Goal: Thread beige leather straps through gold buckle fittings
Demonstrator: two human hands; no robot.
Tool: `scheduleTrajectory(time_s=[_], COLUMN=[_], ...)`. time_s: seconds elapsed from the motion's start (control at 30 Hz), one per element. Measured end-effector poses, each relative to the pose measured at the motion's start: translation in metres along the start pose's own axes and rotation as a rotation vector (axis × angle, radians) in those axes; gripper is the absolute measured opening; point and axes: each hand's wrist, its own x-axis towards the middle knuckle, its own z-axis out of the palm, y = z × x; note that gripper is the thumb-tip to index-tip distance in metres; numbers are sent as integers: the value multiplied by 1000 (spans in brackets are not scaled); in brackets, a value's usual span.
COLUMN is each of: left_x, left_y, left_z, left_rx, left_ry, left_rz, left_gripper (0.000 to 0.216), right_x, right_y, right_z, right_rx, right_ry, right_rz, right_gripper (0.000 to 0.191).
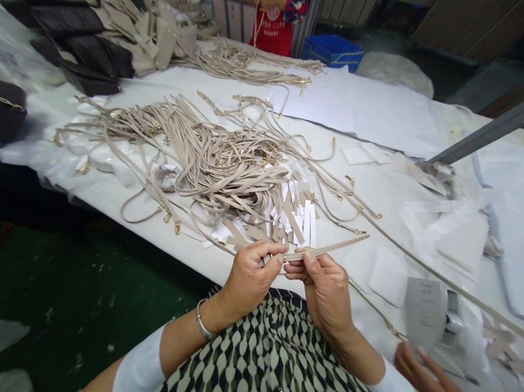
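Note:
Close to my body, at the table's front edge, a thin beige strap [341, 243] runs between my two hands. My left hand [248, 278] pinches it near a small metal fitting, mostly covered by the fingers. My right hand [330, 292] grips the same strap between thumb and fingers, and its free end points right. Just beyond my hands lie short white and beige strips [294, 218]. Behind them spreads a tangled pile of beige straps [194, 150] with gold-coloured clasps.
Beige and dark bags [151, 35] are heaped at the back left. A co-worker in a red apron [274, 28] stands across the table near a blue crate [333, 51]. Another person's hand [432, 378] reaches in at lower right, beside a grey object [424, 309]. A metal post [492, 130] slants at right.

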Motion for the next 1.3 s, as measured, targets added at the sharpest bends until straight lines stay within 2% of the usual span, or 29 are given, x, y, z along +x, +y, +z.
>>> scheduleTrajectory(time_s=[0.13, 0.3, 0.4, 0.6, 0.7, 0.77, 0.87, 0.97, 1.13, 1.3], left_x=[0, 2, 3, 8, 13, 17, 20, 19, 18, 16], left_y=[0, -4, -3, -3, -5, -6, -3, 0, 0, -7], left_z=[3, 5, 6, 7, 4, 0, -8, -12, -9, 2], left_rx=[6, -67, -36, 67, 101, 123, 113, 62, -7, -286], left_ry=[15, -30, -17, -29, -94, -185, -337, -443, -480, -430], left_rz=[32, -16, 7, 130, 145, 152, 155, 122, 40, -73], left_gripper=[17, 17, 16, 15, 15, 15, 19, 23, 32, 31], right_x=[-3, -2, -3, -4, -2, 0, 6, 11, 18, 23], right_y=[4, 6, 8, 19, 15, 4, -15, -26, -24, -23], right_z=[-3, -4, -4, -16, -17, -14, -9, -10, -16, -15], right_rx=[-43, 81, 99, -87, -178, -248, -351, -464, -591, -429], right_ry=[10, 22, 24, 51, 39, -3, -134, -242, -324, -348], right_rz=[-50, -27, -47, -136, -133, -113, -75, -115, -188, 12], right_gripper=[20, 20, 18, 18, 18, 19, 18, 14, 13, 15])
